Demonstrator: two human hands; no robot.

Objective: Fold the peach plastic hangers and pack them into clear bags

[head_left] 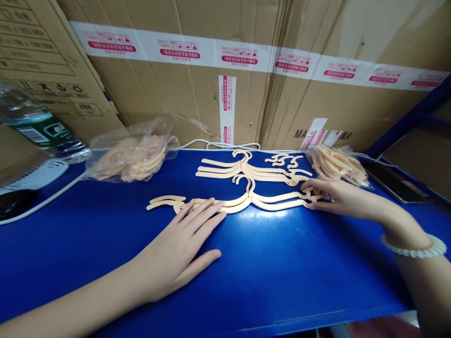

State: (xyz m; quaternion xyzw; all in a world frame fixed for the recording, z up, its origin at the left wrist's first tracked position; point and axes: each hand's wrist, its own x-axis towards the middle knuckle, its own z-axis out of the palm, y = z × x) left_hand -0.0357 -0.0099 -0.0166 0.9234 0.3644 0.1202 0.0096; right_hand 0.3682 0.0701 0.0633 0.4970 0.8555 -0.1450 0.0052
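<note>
Two cream plastic folding hangers [278,205] lie together in front of me, hooks pointing away. My left hand [172,258] rests flat over their left arms, fingers stretched out and thumb apart. Left of its fingertips, jointed end pieces [165,201] stick out from the hangers. My right hand [352,199] has its fingertips pinched at the right ends of the same pair, on a small end piece [315,197] partly hidden by the fingers. Just behind lies another group of similar hangers [221,175], with several loose curved pieces [282,161] near it.
Clear bags of cream hanger parts stand left [137,157] and right [338,164]. A water bottle [42,126], a white cable [49,204] and a black object [16,202] are at left. A phone-like slab [394,180] lies right. Cardboard boxes [169,94] back the blue table [268,281].
</note>
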